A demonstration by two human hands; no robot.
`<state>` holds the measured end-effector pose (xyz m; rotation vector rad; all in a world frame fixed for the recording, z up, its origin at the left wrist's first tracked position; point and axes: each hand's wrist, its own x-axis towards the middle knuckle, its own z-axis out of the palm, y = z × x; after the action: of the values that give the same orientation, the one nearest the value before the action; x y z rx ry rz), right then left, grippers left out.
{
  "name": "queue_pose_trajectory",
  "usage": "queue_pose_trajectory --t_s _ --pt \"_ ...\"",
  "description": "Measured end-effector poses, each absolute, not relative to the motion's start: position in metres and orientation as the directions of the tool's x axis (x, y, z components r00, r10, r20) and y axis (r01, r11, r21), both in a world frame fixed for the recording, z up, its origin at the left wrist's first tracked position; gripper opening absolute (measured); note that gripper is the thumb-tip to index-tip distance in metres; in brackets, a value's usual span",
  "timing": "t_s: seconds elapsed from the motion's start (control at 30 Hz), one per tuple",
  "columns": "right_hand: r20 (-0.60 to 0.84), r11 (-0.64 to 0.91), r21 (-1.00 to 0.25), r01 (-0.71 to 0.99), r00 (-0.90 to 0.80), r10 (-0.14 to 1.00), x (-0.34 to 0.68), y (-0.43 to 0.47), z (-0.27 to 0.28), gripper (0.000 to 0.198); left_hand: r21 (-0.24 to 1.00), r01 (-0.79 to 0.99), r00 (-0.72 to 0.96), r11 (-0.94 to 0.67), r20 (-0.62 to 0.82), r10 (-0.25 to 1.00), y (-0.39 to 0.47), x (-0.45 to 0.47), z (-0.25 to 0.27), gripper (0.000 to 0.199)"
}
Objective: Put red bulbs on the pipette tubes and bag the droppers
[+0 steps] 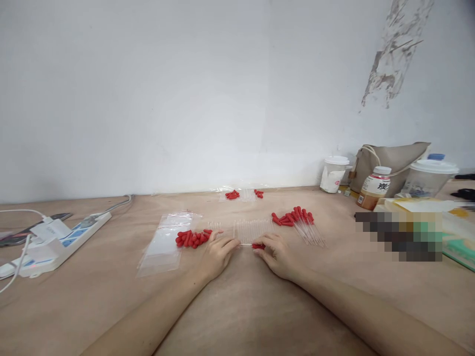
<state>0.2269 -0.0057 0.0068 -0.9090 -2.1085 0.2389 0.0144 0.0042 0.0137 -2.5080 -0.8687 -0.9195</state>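
My left hand point(220, 252) pinches a clear glass dropper tube point(245, 244), held level just above the table. At the tube's right end, my right hand point(276, 254) grips a red rubber bulb point(258, 246); whether the tube sits inside it I cannot tell. Behind my hands lies a row of bare glass tubes point(254, 228). Loose red bulbs point(191, 239) are heaped beside my left hand. Several droppers point(308, 230) with red bulbs on their glass tubes lie fanned out to the right, next to more red bulbs point(284, 219).
Clear plastic bags point(163, 247) lie left of the heap. A power strip point(70, 242) with chargers is at far left. Packed bulbs and tubes point(232, 195) rest by the wall. A lidded cup point(334, 174), a bottle point(374, 188) and a grey bag point(393, 160) stand at right.
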Motion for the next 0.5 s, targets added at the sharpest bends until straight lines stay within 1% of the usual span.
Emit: queue_pose_trajectory --t_s 0.17,0.23,0.37,0.5 --pt "0.577 0.686 -0.533 0.495 -0.38 0.722 0.2268 -0.005 0.0053 0.006 -0.153 0.573 0.68 -0.805 0.637 0.362 0.0024 0.0133 0.0168 0.029" --pt "0.557 0.669 -0.574 0.472 -0.373 0.742 0.2271 -0.0039 0.0028 0.005 -0.142 0.546 0.69 -0.826 0.636 0.347 0.0024 0.013 0.0168 0.029" --pt "0.528 0.647 -0.648 0.402 -0.374 0.762 0.228 -0.0023 -0.0015 0.008 -0.113 0.516 0.717 -0.849 0.6 0.356 0.002 0.0142 0.0183 0.03" --pt "0.517 0.65 -0.654 0.388 -0.398 0.758 0.2285 -0.0038 -0.0005 0.01 -0.126 0.499 0.737 -0.857 0.582 0.344 0.0008 0.0162 0.0216 0.031"
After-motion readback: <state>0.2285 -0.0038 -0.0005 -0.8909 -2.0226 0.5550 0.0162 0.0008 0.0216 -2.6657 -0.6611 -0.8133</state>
